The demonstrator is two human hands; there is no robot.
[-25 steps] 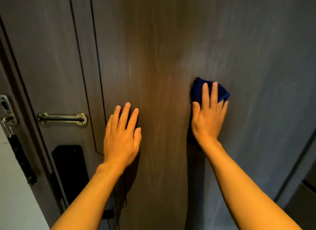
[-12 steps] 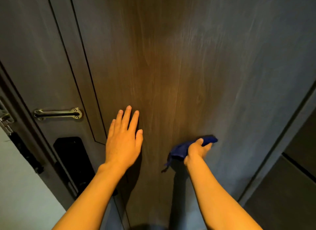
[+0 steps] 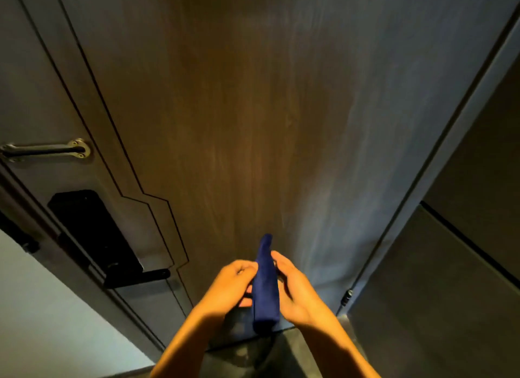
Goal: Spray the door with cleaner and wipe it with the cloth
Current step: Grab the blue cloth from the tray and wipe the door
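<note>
The dark wood-grain door [image 3: 253, 110] fills most of the view. A dark blue cloth [image 3: 265, 287] hangs folded in a narrow upright strip in front of the door's lower part. My left hand [image 3: 229, 286] grips the cloth from the left side and my right hand [image 3: 294, 287] grips it from the right. Neither hand touches the door. No spray bottle is in view.
A metal latch bar [image 3: 46, 150] and a black lock body with its lever handle [image 3: 98, 237] sit on the door's left side. A pale wall [image 3: 42, 307] lies at lower left. A hinge [image 3: 348, 296] and a dark panel [image 3: 450, 279] stand at the right.
My right hand came off the door, carrying the cloth down. My left hand left the door too and joined it on the cloth. The view tilted downward.
</note>
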